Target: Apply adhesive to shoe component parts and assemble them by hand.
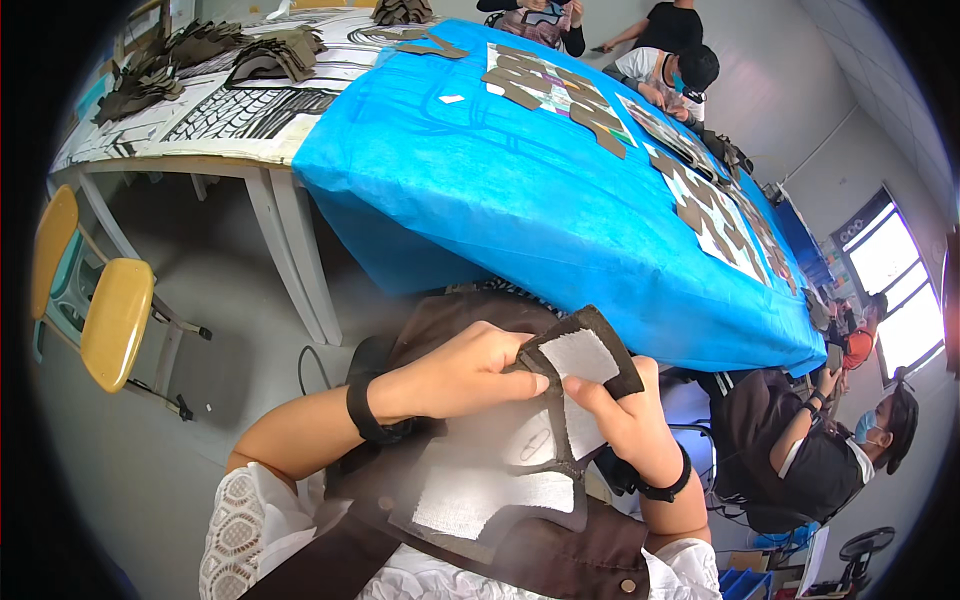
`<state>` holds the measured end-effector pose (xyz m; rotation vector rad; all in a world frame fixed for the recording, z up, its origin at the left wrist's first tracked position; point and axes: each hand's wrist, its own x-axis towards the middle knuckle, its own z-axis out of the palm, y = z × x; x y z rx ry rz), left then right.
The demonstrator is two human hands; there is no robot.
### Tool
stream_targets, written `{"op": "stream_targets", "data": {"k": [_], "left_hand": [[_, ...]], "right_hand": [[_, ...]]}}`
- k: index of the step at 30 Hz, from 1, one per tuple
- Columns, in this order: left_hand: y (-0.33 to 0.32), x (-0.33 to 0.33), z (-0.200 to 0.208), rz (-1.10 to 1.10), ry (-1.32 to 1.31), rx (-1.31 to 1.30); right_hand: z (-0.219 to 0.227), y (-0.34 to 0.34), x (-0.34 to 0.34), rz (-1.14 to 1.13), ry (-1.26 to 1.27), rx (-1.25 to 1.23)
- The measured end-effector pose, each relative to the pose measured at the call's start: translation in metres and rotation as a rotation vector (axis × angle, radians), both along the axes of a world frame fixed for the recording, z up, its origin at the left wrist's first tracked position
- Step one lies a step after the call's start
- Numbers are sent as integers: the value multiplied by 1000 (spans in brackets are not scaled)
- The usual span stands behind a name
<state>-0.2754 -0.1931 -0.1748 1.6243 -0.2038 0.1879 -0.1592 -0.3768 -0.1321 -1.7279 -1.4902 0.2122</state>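
Note:
Above my lap, both hands grip a dark brown fabric piece (592,326) with white backing patches on the side facing me. My left hand (480,372) is closed on its left edge, the thumb pressed flat near the seam. On the right side, my right hand (625,415) is wrapped round the piece, its thumb lying over a white patch close to my left thumb. More dark fabric with a white patch (490,503) hangs below my hands over my brown apron (590,545). A hazy smear across the picture blurs this lower part.
A table with a blue cover (450,170) stands just ahead, bearing sheets with rows of dark cut pieces (545,85). Dark stacks (280,52) lie at its far left. Yellow chairs (115,325) stand left. A masked co-worker (800,440) sits close on my right; others work along the far side.

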Motion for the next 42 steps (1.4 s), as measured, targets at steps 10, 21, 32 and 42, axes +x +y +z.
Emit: {"op": "stream_targets", "data": {"k": [10, 21, 32, 42], "left_hand": [[-8, -3, -9, 92, -97, 88], [-8, 0, -18, -10, 31, -236], [4, -5, 0, 24, -39, 125], [-2, 1, -8, -40, 91, -26]], "right_hand": [[-6, -3, -4, 10, 142, -70], [-12, -1, -8, -67, 358, -157], [-2, -7, -6, -147, 581, -221], [-12, -7, -4, -128, 473, -208]]}}
